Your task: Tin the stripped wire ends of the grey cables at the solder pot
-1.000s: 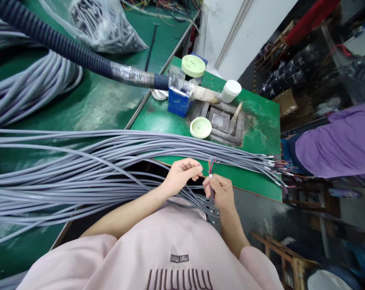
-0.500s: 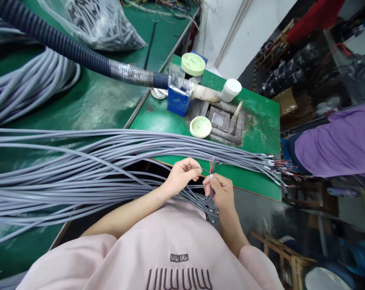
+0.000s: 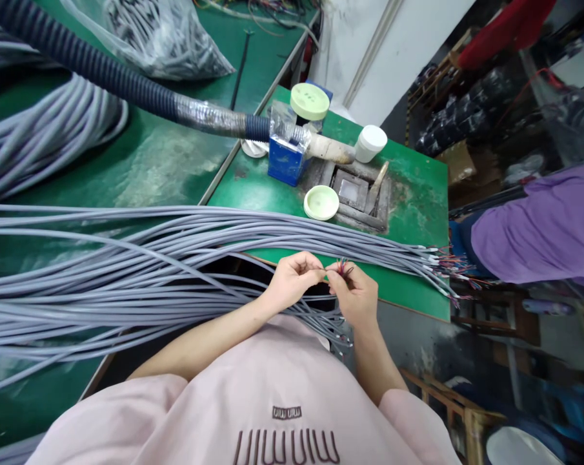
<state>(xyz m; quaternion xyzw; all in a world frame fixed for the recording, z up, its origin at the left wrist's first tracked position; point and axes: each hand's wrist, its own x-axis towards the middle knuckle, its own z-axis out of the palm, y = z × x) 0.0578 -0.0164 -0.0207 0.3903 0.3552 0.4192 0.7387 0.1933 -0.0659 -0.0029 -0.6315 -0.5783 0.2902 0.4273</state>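
My left hand (image 3: pixel 294 282) is closed in a pinch on one thin wire from a grey cable's stripped end. Close by on the right, my right hand (image 3: pixel 355 292) has its thumb and finger pressed together at the same wire, the fingertips of both hands almost meeting. Coloured wires (image 3: pixel 342 263) fan out above the right fingers; the cable's grey sheath is mostly hidden by that hand. Beneath and behind my hands run many long grey cables (image 3: pixel 253 227), their stripped, multicoloured ends (image 3: pixel 446 261) hanging near the table's right edge.
On the green table (image 3: pixel 417 194) sit a soldering pot (image 3: pixel 352 190) with a flat scraper (image 3: pixel 379 184), a pale green lid (image 3: pixel 321 203) and a white jar (image 3: pixel 370 143). A ribbed hose (image 3: pixel 127 84) crosses from the left. Someone in a purple sleeve (image 3: pixel 538 223) is at right.
My right hand has shifted up and turned inward, its thumb moving to the wire beside my left fingertips. The wire bundle now shows less above it. My left hand has barely moved.
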